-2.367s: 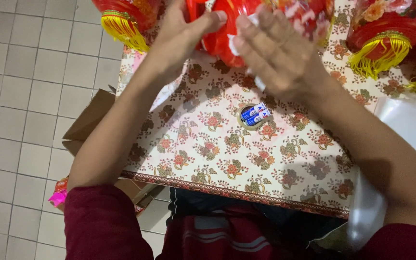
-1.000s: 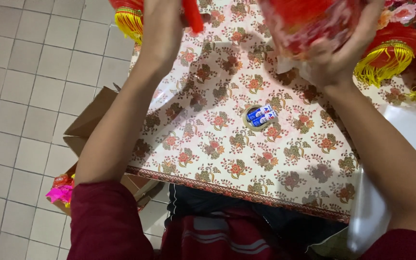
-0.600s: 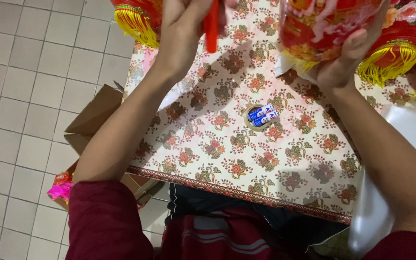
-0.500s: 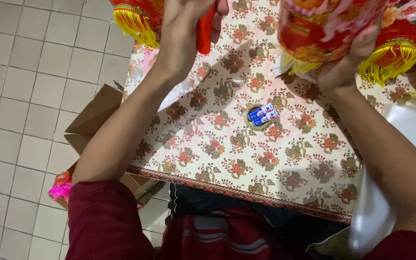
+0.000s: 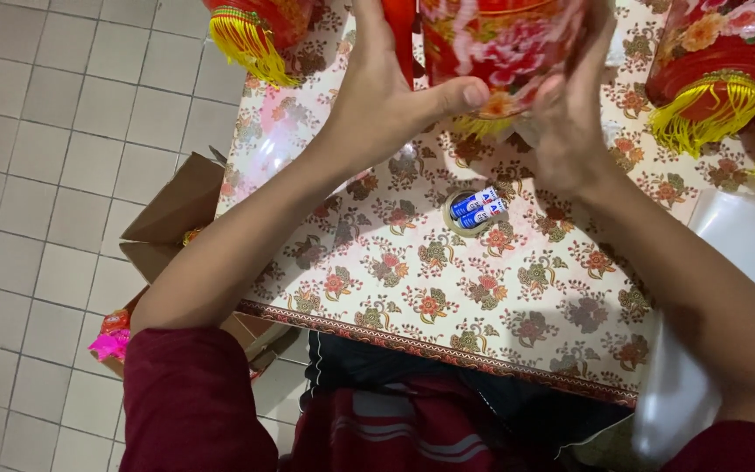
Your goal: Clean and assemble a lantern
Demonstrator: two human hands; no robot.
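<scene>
Top middle of the frame, both hands wrap a red floral lantern (image 5: 504, 48) held over the bench (image 5: 482, 297): left hand (image 5: 386, 96) thumb pressed underneath, right hand (image 5: 570, 122) cupping its side. It looks light and crushable, so I'd grip the rim, not the yellow fringe (image 5: 474, 124).

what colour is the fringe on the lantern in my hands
Yellow; the lantern's fringe shows in the head view.

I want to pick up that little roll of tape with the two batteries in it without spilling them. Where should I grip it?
Grip the tape roll by its outer rim, from above, fingers on opposite sides. It lies flat on the table with the batteries resting loose in its open middle, so lifting it would probably leave them behind; take them first.
</scene>
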